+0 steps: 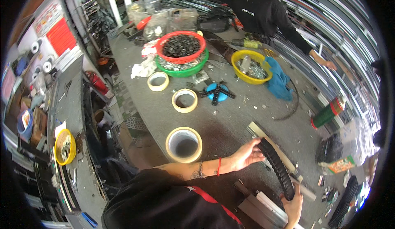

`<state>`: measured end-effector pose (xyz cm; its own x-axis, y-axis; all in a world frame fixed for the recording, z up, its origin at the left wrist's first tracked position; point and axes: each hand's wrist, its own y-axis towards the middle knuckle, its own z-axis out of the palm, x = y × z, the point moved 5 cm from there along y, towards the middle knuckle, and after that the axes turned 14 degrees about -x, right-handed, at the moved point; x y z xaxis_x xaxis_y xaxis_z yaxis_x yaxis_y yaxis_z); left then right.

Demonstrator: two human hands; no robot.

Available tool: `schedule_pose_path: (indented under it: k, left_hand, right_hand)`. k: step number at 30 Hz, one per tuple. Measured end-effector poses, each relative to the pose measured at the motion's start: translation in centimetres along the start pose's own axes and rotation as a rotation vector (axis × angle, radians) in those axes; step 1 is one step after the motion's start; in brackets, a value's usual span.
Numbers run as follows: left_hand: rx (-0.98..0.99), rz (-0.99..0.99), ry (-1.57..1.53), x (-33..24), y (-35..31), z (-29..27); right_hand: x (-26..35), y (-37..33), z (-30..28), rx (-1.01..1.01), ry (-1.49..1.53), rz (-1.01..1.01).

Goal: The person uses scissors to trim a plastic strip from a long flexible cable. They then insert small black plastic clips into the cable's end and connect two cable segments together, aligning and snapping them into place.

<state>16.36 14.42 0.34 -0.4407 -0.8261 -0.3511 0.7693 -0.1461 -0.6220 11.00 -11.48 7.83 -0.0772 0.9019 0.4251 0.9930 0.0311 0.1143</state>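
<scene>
A thick black ribbed strip (276, 163) bows in an arc between my two hands at the lower right, above the table. My left hand (248, 155) has its fingertips closed on the upper end. Lower down, my right hand (293, 204) wraps its fingers round the other end. What the strip is made of cannot be told. Beneath it lie a long pale bar (275, 148) and a silver-white metal profile (267, 206). A red band circles my left wrist.
Three tape rolls (184, 144) stand left of centre. Behind them are a red basket (181, 58) of black parts on a green one (181, 72), and a yellow basket (252, 79). A green spray can (328, 113) stands right. Another person (263, 13) reaches across the far side.
</scene>
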Motion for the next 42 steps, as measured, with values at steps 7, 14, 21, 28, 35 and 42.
schedule_pose_path:
  k: [7, 14, 21, 28, 35, 42]
  left_hand:
    - [0.022, 0.060, 0.082, 0.1, 0.1, 0.0]
    - [0.050, 0.104, 0.199, 0.0, 0.1, 0.1]
    - [0.058, 0.278, 0.391, -0.6, 0.2, 0.1]
    - [0.130, 0.550, 0.523, -0.8, 1.3, -0.1]
    - [0.250, 0.793, 0.745, -0.6, -0.5, 1.2]
    - [0.267, 0.990, 0.909, -2.5, -4.6, 2.2]
  right_hand:
    - [0.9, 0.0, -0.5, 0.058, 0.048, -0.108]
    - [1.1, -0.1, -0.5, 0.026, 0.052, -0.151]
    - [0.2, -0.2, -0.4, 0.062, -0.010, -0.115]
    - [0.0, 0.2, -0.8, -0.251, 0.043, -0.282]
    - [-2.4, -0.3, -1.2, 0.011, 0.094, -0.024]
    - [0.3, 1.3, -5.4, -0.032, -0.146, -0.143]
